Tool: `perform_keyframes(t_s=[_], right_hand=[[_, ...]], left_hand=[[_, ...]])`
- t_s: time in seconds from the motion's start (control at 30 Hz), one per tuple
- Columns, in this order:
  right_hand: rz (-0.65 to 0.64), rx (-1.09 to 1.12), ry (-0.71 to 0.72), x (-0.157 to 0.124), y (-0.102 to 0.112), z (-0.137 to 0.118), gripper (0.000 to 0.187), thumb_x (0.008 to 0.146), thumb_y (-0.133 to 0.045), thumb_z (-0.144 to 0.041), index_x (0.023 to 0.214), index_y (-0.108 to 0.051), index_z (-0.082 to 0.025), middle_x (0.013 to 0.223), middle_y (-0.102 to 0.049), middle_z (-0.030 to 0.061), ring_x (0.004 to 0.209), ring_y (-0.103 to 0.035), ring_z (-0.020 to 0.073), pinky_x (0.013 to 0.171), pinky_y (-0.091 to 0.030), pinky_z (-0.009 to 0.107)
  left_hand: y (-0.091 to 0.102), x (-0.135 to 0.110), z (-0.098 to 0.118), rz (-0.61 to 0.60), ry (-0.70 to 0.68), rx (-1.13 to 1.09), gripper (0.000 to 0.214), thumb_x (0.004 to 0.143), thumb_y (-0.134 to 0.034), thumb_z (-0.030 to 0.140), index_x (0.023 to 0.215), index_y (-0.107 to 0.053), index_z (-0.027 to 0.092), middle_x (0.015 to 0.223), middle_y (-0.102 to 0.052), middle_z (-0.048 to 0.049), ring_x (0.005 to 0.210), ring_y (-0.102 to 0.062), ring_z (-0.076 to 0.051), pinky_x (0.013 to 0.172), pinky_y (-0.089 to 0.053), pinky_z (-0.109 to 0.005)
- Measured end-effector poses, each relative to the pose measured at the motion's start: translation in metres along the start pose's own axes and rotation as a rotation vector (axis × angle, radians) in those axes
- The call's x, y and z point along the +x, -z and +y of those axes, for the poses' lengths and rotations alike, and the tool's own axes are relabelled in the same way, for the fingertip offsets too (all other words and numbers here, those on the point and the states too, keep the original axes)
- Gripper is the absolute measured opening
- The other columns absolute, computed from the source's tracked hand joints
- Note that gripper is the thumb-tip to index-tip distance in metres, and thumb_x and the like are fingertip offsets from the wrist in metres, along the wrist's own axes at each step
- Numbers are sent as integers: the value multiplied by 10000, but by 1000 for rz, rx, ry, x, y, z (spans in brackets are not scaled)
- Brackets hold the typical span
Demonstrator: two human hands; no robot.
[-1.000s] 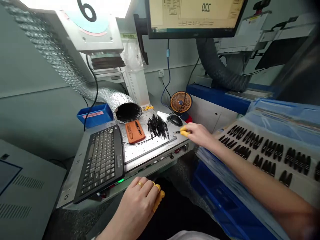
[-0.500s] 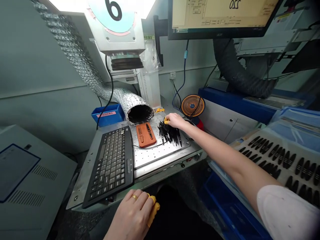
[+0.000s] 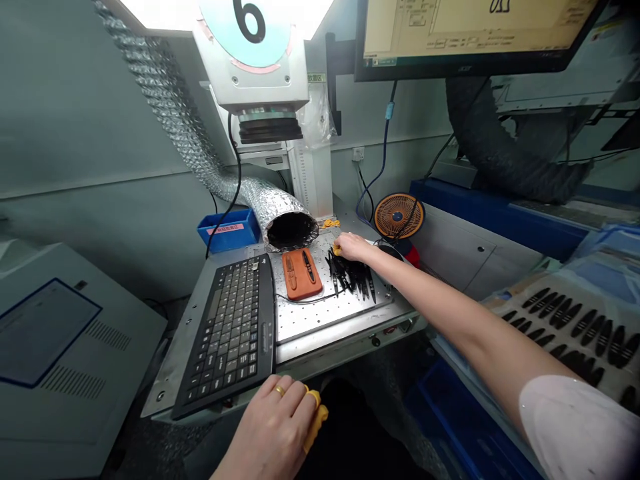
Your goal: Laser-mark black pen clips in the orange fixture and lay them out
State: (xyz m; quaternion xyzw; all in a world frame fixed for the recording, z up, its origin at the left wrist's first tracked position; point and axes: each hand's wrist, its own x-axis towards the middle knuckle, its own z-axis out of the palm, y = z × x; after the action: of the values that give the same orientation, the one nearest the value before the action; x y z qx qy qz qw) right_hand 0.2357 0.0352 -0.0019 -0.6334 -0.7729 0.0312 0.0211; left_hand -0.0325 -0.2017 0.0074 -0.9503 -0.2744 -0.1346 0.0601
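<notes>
My right hand [image 3: 354, 247] reaches out to the far edge of a loose pile of slim, pointed black pieces [image 3: 356, 277] on the perforated metal plate [image 3: 310, 324]. Its fingers are curled down, with yellow covering at the fingertips; whatever they pinch is hidden. Left of the pile lies an orange block [image 3: 302, 288] with two long recesses. A black piece [image 3: 309, 265] sits in the right recess; the left one shows bare orange. Near the table's front edge, my left hand [image 3: 274, 427] is closed, with yellow covers on its fingers and a ring. Its palm side is hidden.
A black keyboard [image 3: 230, 320] lies on the left, its cable crossing the plate. Behind are a foil duct [image 3: 287, 203], a blue bin [image 3: 230, 233] and an orange fan [image 3: 399, 215]. A machine head [image 3: 250, 73] hangs above. Rows of black pieces [image 3: 590, 320] lie at right.
The camera view has turned slightly left, so the scene sits further right. My right hand stays at the pile's far edge with its fingers curled. My left hand remains closed.
</notes>
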Motion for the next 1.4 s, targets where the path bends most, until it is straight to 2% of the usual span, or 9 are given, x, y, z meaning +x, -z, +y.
perform_keyframes(t_s=[0.13,0.27,0.37,0.5,0.63,0.9,1.13,1.23,1.4], right_hand=[[65,-24,15,-3,-2,2,225,868,-448,-182,994,-633,-167,1053,-556,125,946,-544,252,725,-392,300],[149,10,35,-4,-2,3,211,863,-433,-177,987,-604,-176,1009,-542,104,902,-539,230,709,-373,293],[200,84,73,-6,-2,1,181,857,-432,-180,959,-582,-179,962,-536,83,863,-527,203,690,-350,276],[243,179,116,-11,-4,-6,138,854,-426,-170,904,-555,-174,920,-530,64,821,-505,176,665,-325,261],[269,239,136,-17,-6,-15,131,853,-427,-151,901,-547,-174,922,-522,56,829,-497,166,677,-321,252],[307,283,149,-18,-9,-29,157,917,-413,-247,901,-555,-183,889,-511,46,826,-494,163,696,-329,251],[282,258,135,-19,-12,-31,151,904,-417,-227,915,-562,-186,908,-521,50,844,-501,171,688,-330,255],[270,249,144,-18,-12,-34,147,898,-419,-212,927,-560,-184,906,-524,53,840,-501,170,700,-333,255],[288,248,168,-11,-15,-45,143,879,-413,-187,923,-550,-187,909,-523,51,841,-499,172,706,-332,259]], left_hand=[[3,13,-14,-25,56,-52,127,872,-458,141,755,-494,175,716,-508,-19,644,-444,-175,613,-339,-332],[3,33,-40,-65,186,-104,122,906,-432,229,860,-535,184,802,-566,-27,729,-490,-188,670,-355,-338],[0,49,-62,-106,302,-175,167,913,-426,294,870,-549,189,839,-586,-27,776,-519,-180,700,-366,-321],[-6,66,-89,-112,432,-215,186,890,-454,325,830,-564,188,827,-595,-25,753,-534,-161,662,-365,-281],[-16,84,-112,-77,495,-171,178,869,-476,324,813,-580,190,813,-616,-22,723,-542,-158,625,-351,-268],[-45,141,-154,-23,521,-54,179,865,-469,279,822,-609,176,845,-651,-58,755,-578,-179,643,-369,-269],[-63,163,-165,-67,463,14,162,843,-494,265,803,-613,163,837,-613,-78,785,-574,-199,655,-381,-281],[-60,166,-167,-71,434,31,168,845,-473,253,791,-604,162,846,-592,-74,758,-563,-188,621,-366,-279],[-39,156,-173,-37,431,42,159,845,-472,263,786,-591,175,838,-571,-53,758,-547,-176,625,-355,-273]])
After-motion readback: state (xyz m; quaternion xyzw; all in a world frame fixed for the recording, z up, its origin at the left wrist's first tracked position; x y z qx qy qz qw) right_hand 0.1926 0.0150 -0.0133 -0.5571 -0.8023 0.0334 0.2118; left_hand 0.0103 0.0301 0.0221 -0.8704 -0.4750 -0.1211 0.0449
